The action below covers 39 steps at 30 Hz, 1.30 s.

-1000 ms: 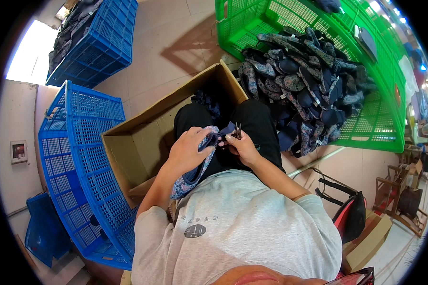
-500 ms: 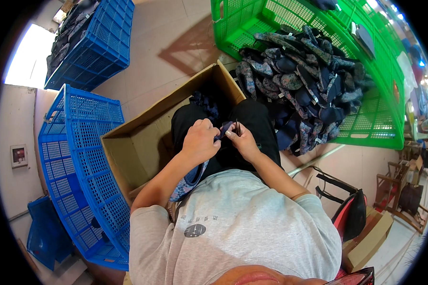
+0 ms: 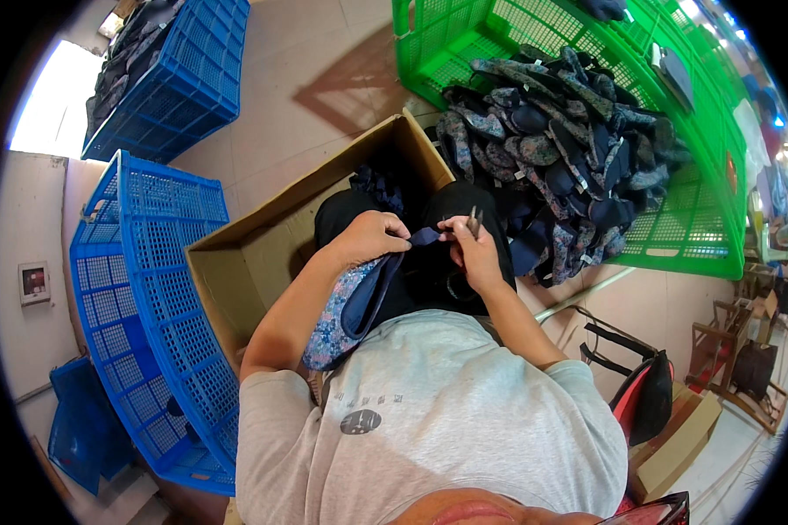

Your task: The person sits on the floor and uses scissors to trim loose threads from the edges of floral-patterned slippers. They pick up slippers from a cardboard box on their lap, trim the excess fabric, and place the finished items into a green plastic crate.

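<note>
My left hand (image 3: 378,236) is closed on the edge of a floral fabric piece (image 3: 333,315) with a navy lining, which hangs below it over my lap. Whether it is a slipper or a cap, I cannot tell. From that hand a short navy strip (image 3: 425,236) stretches across to my right hand (image 3: 474,252), whose thumb and fingertips pinch its other end. Tucked in the same right hand is a slim dark tool, apparently thread snips (image 3: 474,220), its tips pointing away from me.
An open cardboard box (image 3: 263,276) stands against my knees, with dark cloth scraps (image 3: 378,188) inside. At right, a green crate (image 3: 674,219) holds a heap of floral and navy pieces (image 3: 543,149). Blue crates (image 3: 171,306) stand at left. A red and black chair (image 3: 648,402) is behind at right.
My hands have drawn apart, pulling the navy strip out between them. The floral piece has swung into fuller view below my left hand. The snips now point upward from my right hand.
</note>
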{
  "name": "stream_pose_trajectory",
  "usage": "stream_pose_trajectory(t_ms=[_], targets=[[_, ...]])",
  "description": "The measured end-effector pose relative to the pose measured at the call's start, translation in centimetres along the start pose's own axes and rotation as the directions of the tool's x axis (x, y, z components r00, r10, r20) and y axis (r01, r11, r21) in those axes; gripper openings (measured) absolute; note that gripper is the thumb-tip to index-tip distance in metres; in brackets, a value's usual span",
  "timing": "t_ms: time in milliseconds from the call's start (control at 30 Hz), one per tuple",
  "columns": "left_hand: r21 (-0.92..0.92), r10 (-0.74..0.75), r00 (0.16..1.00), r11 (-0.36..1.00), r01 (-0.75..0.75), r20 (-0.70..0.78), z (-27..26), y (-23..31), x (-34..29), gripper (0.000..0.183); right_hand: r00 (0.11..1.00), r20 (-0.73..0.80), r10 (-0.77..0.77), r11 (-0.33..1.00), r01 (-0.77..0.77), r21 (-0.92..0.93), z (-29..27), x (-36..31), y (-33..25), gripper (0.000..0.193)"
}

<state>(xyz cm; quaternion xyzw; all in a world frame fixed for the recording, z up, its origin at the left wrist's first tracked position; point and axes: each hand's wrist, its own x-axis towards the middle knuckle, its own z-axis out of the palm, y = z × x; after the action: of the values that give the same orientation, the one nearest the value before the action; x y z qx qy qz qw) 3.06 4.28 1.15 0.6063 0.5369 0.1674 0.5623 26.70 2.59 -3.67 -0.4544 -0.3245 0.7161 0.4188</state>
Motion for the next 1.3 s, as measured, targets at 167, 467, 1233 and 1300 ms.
stream_pose_trajectory(t_ms=[167,467,1233,1300], targets=[[-0.199,-0.173,0.984,0.964,0.176,0.033,-0.2,-0.5,0.6,0.014,0.988,0.151,-0.003,1.000,0.001,0.016,-0.9,-2.9,0.0,0.031],[-0.437,-0.315,0.944,0.839,0.324,0.094,0.2,-1.6,1.8,0.010,0.840,0.522,0.147,0.974,-0.030,-0.226,0.6,-3.8,1.7,0.032],[-0.598,-0.329,0.936,0.728,0.335,0.125,0.2,-0.6,1.3,0.010,0.902,0.382,0.200,0.979,-0.164,-0.123,2.7,-0.8,2.8,0.015],[-0.607,-0.336,0.933,0.717,0.343,0.131,0.1,-0.4,1.2,0.010,0.904,0.374,0.206,0.978,-0.172,-0.122,2.9,-0.7,2.9,0.015]])
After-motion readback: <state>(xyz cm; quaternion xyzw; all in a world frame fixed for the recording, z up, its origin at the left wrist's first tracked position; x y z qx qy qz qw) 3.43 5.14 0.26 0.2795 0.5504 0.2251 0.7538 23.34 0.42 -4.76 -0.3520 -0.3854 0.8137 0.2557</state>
